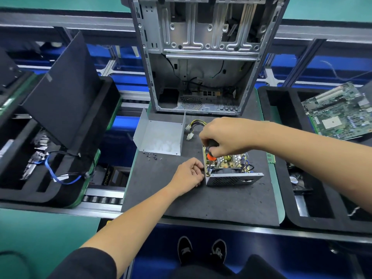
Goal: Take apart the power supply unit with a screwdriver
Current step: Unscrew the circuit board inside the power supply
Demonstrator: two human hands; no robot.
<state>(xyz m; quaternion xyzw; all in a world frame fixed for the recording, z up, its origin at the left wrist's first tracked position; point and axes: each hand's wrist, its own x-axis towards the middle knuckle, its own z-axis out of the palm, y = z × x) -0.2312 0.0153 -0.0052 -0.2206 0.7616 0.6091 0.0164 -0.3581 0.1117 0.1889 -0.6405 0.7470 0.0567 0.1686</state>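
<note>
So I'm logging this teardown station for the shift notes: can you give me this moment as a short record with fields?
Work item: power supply unit, cover off, circuit board exposed, on the dark mat
Right hand: grips the screwdriver, tip down at the unit's near-left corner
Left hand: holds the unit's left edge
Removed cover: on the mat, left of the unit
Loose screws: clustered in front of the cover
Behind: open computer case, upright

I stand at a dark foam mat (197, 198) on a roller conveyor (102, 198) with aluminium rails (60, 22); black foam trays (281, 214) sit either side, teal-green floor (40, 234) below, under bright, even light
</note>
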